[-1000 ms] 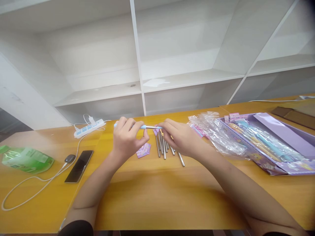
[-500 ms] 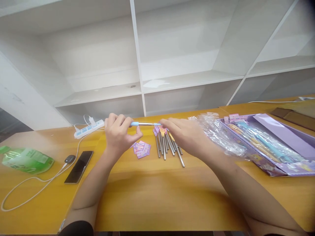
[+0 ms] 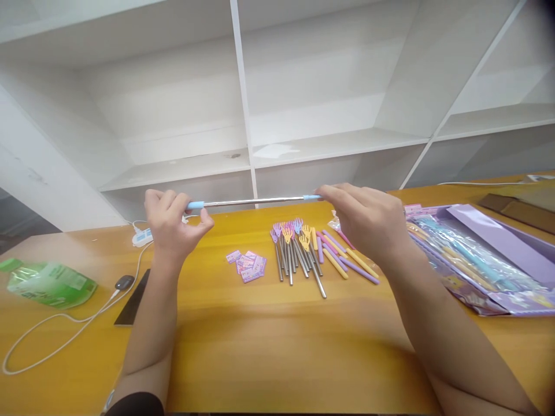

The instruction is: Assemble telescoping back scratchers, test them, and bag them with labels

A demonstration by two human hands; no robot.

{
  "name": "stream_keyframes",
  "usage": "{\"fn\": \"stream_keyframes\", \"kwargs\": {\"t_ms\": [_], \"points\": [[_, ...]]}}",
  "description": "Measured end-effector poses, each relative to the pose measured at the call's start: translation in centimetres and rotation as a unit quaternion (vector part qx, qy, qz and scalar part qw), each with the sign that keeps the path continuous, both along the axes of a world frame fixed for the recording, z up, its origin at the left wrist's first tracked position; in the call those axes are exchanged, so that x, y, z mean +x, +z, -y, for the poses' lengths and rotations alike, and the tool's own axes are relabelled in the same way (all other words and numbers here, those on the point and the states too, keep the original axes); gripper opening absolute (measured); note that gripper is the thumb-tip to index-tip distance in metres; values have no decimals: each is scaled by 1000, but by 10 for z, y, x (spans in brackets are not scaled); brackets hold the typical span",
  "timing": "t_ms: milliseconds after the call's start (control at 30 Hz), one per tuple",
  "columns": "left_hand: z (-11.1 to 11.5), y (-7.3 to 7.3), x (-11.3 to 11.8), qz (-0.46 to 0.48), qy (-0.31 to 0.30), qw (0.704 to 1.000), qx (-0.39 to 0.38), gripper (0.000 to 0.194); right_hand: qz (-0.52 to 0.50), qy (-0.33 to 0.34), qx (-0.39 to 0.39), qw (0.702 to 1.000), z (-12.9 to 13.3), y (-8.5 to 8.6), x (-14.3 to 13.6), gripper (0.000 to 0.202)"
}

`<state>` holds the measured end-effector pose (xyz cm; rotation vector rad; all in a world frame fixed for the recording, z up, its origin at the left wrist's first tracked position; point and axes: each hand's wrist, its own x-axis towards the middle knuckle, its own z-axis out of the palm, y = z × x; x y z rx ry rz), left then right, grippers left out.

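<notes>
A telescopic back scratcher (image 3: 255, 201) with a bare metal rod and light blue ends is stretched out level above the table. My left hand (image 3: 171, 222) is closed on its blue left end, thumb held off to the side. My right hand (image 3: 364, 216) grips the other blue end, and its fingers cover the tip. Below the rod lies a pile of metal rods with small hand-shaped heads (image 3: 287, 236) in purple, yellow and blue. Beside that pile are loose purple, yellow and pink tubes (image 3: 358, 270). Small printed purple cards (image 3: 249, 267) lie left of the rods.
To the right stands a purple box (image 3: 498, 231) holding plastic-wrapped sticks. At the left are a green bottle (image 3: 50, 283), a phone (image 3: 130, 306) partly behind my forearm, a cable and a power strip (image 3: 142, 236). White shelving (image 3: 303, 144) rises behind the table.
My hands have moved apart and slightly up, and the rod between them has become much longer. The loose coloured tubes, previously behind my right hand, now show.
</notes>
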<state>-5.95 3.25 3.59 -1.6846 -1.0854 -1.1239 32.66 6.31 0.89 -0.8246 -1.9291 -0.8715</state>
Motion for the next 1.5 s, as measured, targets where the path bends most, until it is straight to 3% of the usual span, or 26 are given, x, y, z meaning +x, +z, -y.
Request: {"fn": "stream_keyframes", "kwargs": {"t_ms": [133,267,733,900,1067,1300,1500], "points": [[0,0,-1,24,18,999,-33,33,-8,-35,-49,998,-1,-1,-1,48],[-3,2,-6,53,38,996,-56,33,-59,-23,-72,995,-7,3,8,47],[-10,9,-51,67,49,995,-53,27,-144,-51,-20,988,-37,13,79,34],[-11,8,-57,80,61,991,-85,24,-178,-15,8,984,-47,11,95,30],[-13,7,-56,64,48,993,-89,26,-186,-21,-14,982,-55,9,104,32],[-15,4,-50,68,55,992,-94,28,-195,13,46,980,-61,6,106,30],[-14,7,-68,88,68,990,-87,25,-274,-40,33,960,-78,2,137,29]]}}
